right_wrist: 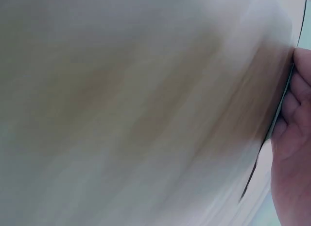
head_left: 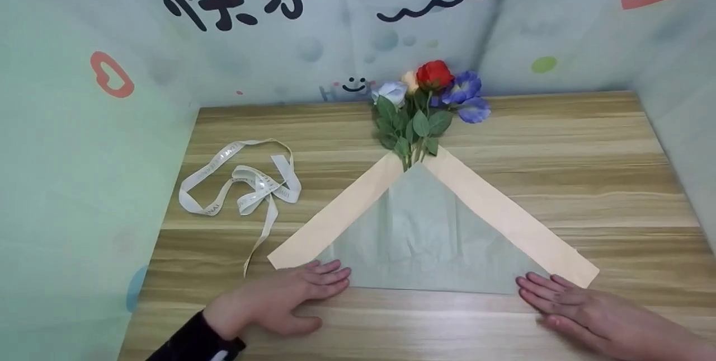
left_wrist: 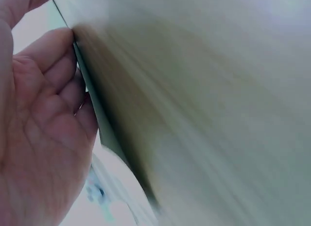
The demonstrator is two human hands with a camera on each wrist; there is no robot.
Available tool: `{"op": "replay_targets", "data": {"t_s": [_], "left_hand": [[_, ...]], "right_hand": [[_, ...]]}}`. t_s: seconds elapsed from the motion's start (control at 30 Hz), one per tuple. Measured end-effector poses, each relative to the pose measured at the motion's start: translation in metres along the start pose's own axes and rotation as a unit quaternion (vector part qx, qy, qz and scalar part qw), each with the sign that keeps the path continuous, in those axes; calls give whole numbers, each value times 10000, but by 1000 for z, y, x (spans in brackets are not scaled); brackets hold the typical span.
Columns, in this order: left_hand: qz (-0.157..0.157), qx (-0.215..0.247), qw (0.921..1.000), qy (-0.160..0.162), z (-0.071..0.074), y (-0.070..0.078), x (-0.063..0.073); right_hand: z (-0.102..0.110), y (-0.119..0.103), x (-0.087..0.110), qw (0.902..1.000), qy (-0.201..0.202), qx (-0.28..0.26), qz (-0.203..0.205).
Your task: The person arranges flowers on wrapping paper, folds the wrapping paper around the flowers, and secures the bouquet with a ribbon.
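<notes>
A sheet of wrapping paper (head_left: 419,238), grey-green with cream bands on its two slanting sides, lies folded into a triangle on the table. My left hand (head_left: 285,296) rests with extended fingers on its lower left corner; the left wrist view shows the palm (left_wrist: 43,124) beside the paper's edge. On the lower right corner lies my right hand (head_left: 587,308), fingers extended. Only part of that hand (right_wrist: 296,119) shows in the right wrist view. At the triangle's top, a bunch of flowers (head_left: 419,106) in red, purple, pale blue and peach has its stems reaching to the paper's tip.
A white printed ribbon (head_left: 263,184) lies loosely looped on the wood-grain table (head_left: 587,154), left of the paper. Behind the table hangs a pale green backdrop (head_left: 335,31) with dark lettering. Its side panels flank the table left and right.
</notes>
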State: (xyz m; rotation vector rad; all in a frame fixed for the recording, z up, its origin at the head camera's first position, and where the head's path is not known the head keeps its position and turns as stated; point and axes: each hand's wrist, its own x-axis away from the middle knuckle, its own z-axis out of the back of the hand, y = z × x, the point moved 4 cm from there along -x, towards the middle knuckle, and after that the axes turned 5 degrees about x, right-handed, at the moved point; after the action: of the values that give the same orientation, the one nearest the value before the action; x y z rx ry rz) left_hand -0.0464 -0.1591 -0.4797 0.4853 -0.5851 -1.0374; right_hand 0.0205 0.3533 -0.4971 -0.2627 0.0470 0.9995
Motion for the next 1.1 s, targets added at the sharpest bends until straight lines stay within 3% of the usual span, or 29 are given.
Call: {"op": "replay_targets", "data": {"t_s": [0.17, 0.33, 0.47, 0.63, 0.73, 0.83, 0.97, 1.03, 1.1], "left_hand": [[289, 88, 9988, 397, -1, -15, 31], [305, -233, 9963, 768, -1, -21, 47], [235, -486, 9942, 933, 1, -21, 52], [334, -405, 9948, 871, 7, -22, 53], [437, -379, 9945, 876, 11, -21, 50], [496, -463, 9914, 1123, 15, -19, 46], [316, -665, 9774, 1980, 24, -11, 39], [332, -859, 9633, 2523, 31, -7, 36], [592, -1087, 9453, 3017, 38, -4, 32]], "right_hand": [[6, 10, 34, 9995, 184, -160, -190], [10, 17, 51, 9987, 338, -225, -292], [13, 20, 50, 9988, 391, -142, -261], [21, 19, 45, 9987, 364, -92, -346], [26, 20, 38, 9984, 507, -57, -245], [33, 22, 23, 9966, 794, -92, -185], [46, 22, -13, 9952, 784, -279, -511], [50, 18, -36, 9953, 698, -303, -591], [52, 10, -62, 9966, 638, -155, -493]]}}
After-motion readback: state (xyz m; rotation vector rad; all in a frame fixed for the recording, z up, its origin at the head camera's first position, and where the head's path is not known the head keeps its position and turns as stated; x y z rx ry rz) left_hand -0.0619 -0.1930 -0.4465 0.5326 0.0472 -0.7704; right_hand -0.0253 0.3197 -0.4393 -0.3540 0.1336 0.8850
